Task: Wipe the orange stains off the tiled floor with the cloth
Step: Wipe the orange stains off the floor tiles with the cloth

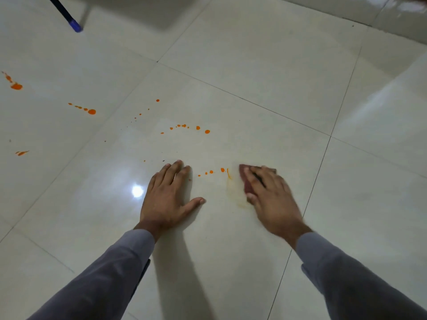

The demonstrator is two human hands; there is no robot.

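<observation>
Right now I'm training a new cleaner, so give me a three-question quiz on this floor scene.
1. True or false: the left hand holds the cloth.
2. Which lies nearest the cloth? A) the row of orange drops between the hands B) the blue-tipped pole
3. Fill in: beside the cloth is a pale ___ smear.

Key: 1 false, it lies flat on the floor; the right hand presses the cloth. 2 A. 3 orange.

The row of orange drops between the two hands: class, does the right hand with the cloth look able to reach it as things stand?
Probably yes. The right hand presses the cloth on the floor just beside the row of drops, with only bare tile between. The left hand rests flat beyond the row's far end, not across it.
</observation>
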